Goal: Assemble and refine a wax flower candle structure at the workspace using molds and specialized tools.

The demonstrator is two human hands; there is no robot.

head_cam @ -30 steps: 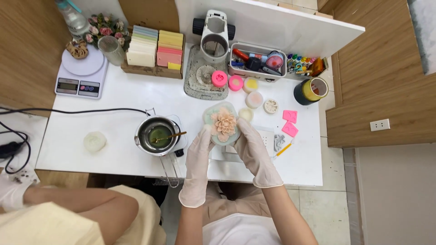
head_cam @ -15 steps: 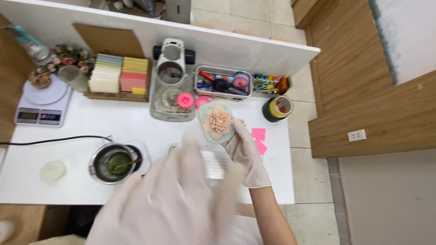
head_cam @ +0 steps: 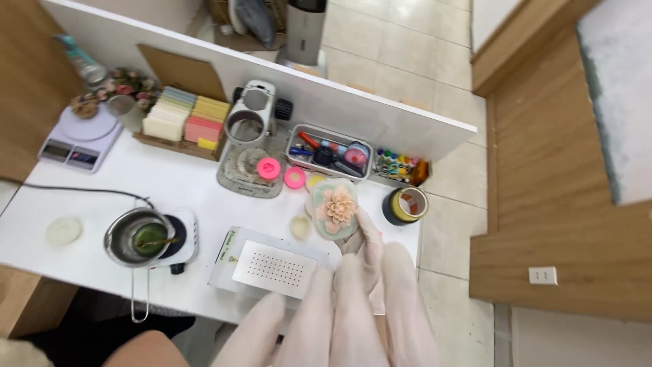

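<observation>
The right hand (head_cam: 367, 238), in a white glove, grips a pale green oval mould (head_cam: 334, 209) from below, its fingers curled round the lower edge, and holds it up above the right part of the white table (head_cam: 176, 183). A peach-pink flower (head_cam: 336, 206) sits in the mould, fully formed with petals showing, so the casting looks done, while the flower is not yet out of the mould. The left hand (head_cam: 319, 319), also gloved, is close under the camera with its fingers spread flat and nothing in it.

Just below the mould lies a grey plate with a grid of holes (head_cam: 275, 266), bare on top. A small cream disc (head_cam: 299, 226) lies beside it. Further left a small metal pot (head_cam: 139, 238) stands on a hotplate (head_cam: 183, 238) with green liquid in it and a stick laid across, which suggests melted material left over or waiting. Another pale disc (head_cam: 64, 231) lies near the left edge.

Behind the mould are two pink rounds (head_cam: 282, 173), a tray of tools (head_cam: 329, 151), a roll of tape (head_cam: 406, 205), a row of soap-like blocks (head_cam: 183, 119) and a scale (head_cam: 80, 138)
</observation>
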